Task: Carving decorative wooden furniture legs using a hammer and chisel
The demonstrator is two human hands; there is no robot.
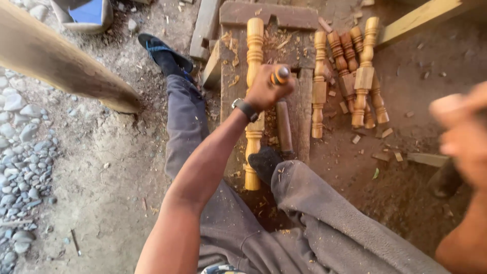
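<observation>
My left hand (pixel 264 91), with a dark watch on the wrist, is closed around a tool with an orange handle (pixel 280 75), held over a pale turned wooden spindle (pixel 253 40). The spindle lies lengthwise on a worn wooden board (pixel 304 116). A dark cylinder (pixel 284 127) lies beside the spindle below the hand. My foot in a black sock (pixel 264 163) rests against the spindle's near end. My right hand (pixel 459 129) is raised at the right edge and badly blurred; a dark shape (pixel 444 180) sits below it, and whether the hand holds it is unclear.
Several more turned spindles (pixel 350 71) lie in a pile on the dirt right of the board. My other foot wears a blue sandal (pixel 165 53). A thick log (pixel 61 63) slants at upper left, grey gravel (pixel 20 162) lies at the left, and wood chips are scattered around.
</observation>
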